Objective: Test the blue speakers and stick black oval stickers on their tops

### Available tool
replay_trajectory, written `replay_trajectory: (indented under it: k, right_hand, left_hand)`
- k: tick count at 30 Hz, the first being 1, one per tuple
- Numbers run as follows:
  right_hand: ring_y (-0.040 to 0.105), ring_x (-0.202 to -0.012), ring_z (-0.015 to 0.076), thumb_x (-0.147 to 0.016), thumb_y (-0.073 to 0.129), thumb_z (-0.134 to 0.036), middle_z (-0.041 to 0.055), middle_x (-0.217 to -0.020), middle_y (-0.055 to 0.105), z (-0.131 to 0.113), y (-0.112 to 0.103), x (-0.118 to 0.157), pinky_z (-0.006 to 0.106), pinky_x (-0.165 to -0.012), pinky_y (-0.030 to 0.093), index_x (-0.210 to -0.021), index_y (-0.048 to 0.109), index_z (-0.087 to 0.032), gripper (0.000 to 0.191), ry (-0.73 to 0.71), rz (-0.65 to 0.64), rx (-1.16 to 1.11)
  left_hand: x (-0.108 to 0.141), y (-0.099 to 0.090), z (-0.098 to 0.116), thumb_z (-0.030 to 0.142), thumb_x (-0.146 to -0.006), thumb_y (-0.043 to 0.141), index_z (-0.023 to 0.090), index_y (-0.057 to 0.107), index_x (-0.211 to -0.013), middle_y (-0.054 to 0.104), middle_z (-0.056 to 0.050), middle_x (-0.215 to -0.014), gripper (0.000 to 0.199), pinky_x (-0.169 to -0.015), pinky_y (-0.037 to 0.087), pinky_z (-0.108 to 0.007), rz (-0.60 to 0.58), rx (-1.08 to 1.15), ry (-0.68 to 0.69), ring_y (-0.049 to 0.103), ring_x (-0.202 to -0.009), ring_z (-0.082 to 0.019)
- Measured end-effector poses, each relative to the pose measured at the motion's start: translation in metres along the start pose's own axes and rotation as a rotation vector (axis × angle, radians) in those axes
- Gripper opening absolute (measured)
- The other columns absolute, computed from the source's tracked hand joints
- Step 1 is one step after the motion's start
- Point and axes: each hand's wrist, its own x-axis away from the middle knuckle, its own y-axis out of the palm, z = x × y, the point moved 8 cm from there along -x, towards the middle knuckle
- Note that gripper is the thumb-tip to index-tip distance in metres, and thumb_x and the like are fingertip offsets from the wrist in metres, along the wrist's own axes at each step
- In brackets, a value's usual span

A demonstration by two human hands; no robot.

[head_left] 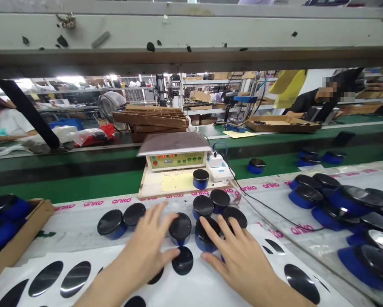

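Note:
My left hand point(146, 243) is open, its fingers spread beside a round blue part with a glossy black top point(180, 228). The thumb of that hand points at a black disc point(182, 261) on the white sheet point(191, 290). My right hand point(242, 256) is also open, fingers apart, with the index fingertip over another black-topped blue part point(204, 241); whether it presses on it I cannot tell. More such parts stand just beyond my hands, one pair at the left point(111, 222). Several black discs point(75, 279) lie on the sheet, some hidden by my forearms.
At the right lies a crowd of blue-black parts point(306, 196); a cardboard box point(21, 238) at the left holds others. A control box with buttons point(178, 160) stands ahead, its cable point(271, 209) running rightward. A green conveyor point(82, 183) crosses behind. Overhead spans a beam point(191, 34). People sit beyond.

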Motion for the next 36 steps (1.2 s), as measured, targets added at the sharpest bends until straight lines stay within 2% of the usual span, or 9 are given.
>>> replay_trajectory:
  k: [4,7,12,19,24,27,30,32,36]
  right_hand:
    - [0.057,-0.088,0.0340,-0.078,0.060,-0.052,0.0164,-0.105,0.066,-0.006,0.007,-0.012,0.043,-0.062,0.050,-0.127,0.057,-0.024,0.057,-0.017,0.010,-0.011]
    - [0.057,-0.084,0.0314,-0.078,0.062,-0.045,0.0150,-0.098,0.067,-0.013,0.006,-0.011,0.041,-0.064,0.048,-0.123,0.058,-0.023,0.050,-0.053,0.032,-0.059]
    - [0.055,-0.087,0.0301,-0.082,0.055,-0.054,0.0158,-0.111,0.062,-0.048,0.002,-0.027,0.043,-0.073,0.045,-0.132,0.047,-0.026,0.058,-0.279,0.064,-0.187]
    - [0.053,-0.098,0.0304,-0.089,0.050,-0.047,0.0181,-0.110,0.059,-0.061,0.019,-0.074,0.042,-0.078,0.044,-0.131,0.046,-0.018,0.051,-0.348,-0.033,-0.201]
    - [0.049,-0.103,0.0318,-0.096,0.034,-0.043,0.0172,-0.117,0.055,-0.006,0.000,-0.106,0.047,-0.086,0.040,-0.122,0.054,-0.016,0.043,-0.188,-0.083,-0.267]
    - [0.047,-0.110,0.0352,-0.091,0.048,-0.035,0.0214,-0.124,0.049,0.050,0.018,-0.138,0.048,-0.088,0.038,-0.129,0.049,-0.013,0.044,0.013,-0.143,-0.258]
    - [0.055,-0.102,0.0280,-0.083,0.061,-0.033,0.0155,-0.116,0.055,0.077,0.046,-0.156,0.037,-0.086,0.042,-0.126,0.052,-0.016,0.048,0.022,-0.220,-0.309]
    - [0.057,-0.100,0.0236,-0.084,0.058,-0.033,0.0114,-0.112,0.057,0.089,0.050,-0.153,0.032,-0.085,0.043,-0.125,0.053,-0.018,0.043,0.043,-0.226,-0.338]
    - [0.057,-0.102,0.0256,-0.090,0.045,-0.037,0.0125,-0.119,0.052,0.122,0.021,-0.113,0.035,-0.085,0.044,-0.130,0.047,-0.020,0.043,0.200,-0.181,-0.338]
  left_hand:
    - [-0.029,0.024,0.032,0.013,-0.070,0.063,0.033,0.037,-0.135,0.043,-0.008,-0.135,0.072,-0.097,0.043,-0.040,-0.315,0.257,0.160,0.047,-0.121,-0.027]
    - [-0.057,0.011,0.019,0.012,-0.070,0.062,0.030,0.044,-0.130,0.051,-0.006,-0.120,0.065,-0.095,0.045,-0.039,-0.247,0.279,0.147,0.054,-0.109,-0.025]
    - [-0.076,-0.010,-0.014,0.012,-0.071,0.063,0.026,0.045,-0.127,0.049,-0.007,-0.125,0.060,-0.102,0.039,-0.041,-0.124,0.284,0.076,0.051,-0.115,-0.026]
    - [-0.078,-0.001,-0.037,0.008,-0.074,0.054,0.026,0.047,-0.128,0.046,-0.006,-0.133,0.057,-0.109,0.034,-0.038,-0.102,0.418,0.061,0.045,-0.125,-0.020]
    - [-0.080,0.010,-0.027,0.021,-0.088,0.042,0.026,0.051,-0.126,0.052,-0.005,-0.132,0.039,-0.108,0.037,-0.037,-0.164,0.541,0.057,0.047,-0.124,-0.018]
    - [-0.078,0.020,-0.018,0.042,-0.093,0.037,0.026,0.041,-0.134,0.045,-0.007,-0.139,0.044,-0.109,0.033,-0.045,-0.161,0.547,0.006,0.042,-0.129,-0.023]
    - [-0.076,0.030,-0.006,0.050,-0.089,0.046,0.025,0.035,-0.139,0.039,-0.010,-0.142,0.057,-0.111,0.028,-0.046,-0.142,0.521,0.005,0.034,-0.133,-0.026]
    - [-0.074,0.032,-0.002,0.050,-0.089,0.044,0.025,0.036,-0.138,0.041,-0.009,-0.140,0.055,-0.110,0.029,-0.043,-0.147,0.514,0.018,0.036,-0.131,-0.024]
    - [-0.070,0.031,-0.005,0.057,-0.085,0.047,0.028,0.030,-0.142,0.032,-0.011,-0.146,0.066,-0.109,0.030,-0.046,-0.205,0.482,0.004,0.032,-0.134,-0.028]
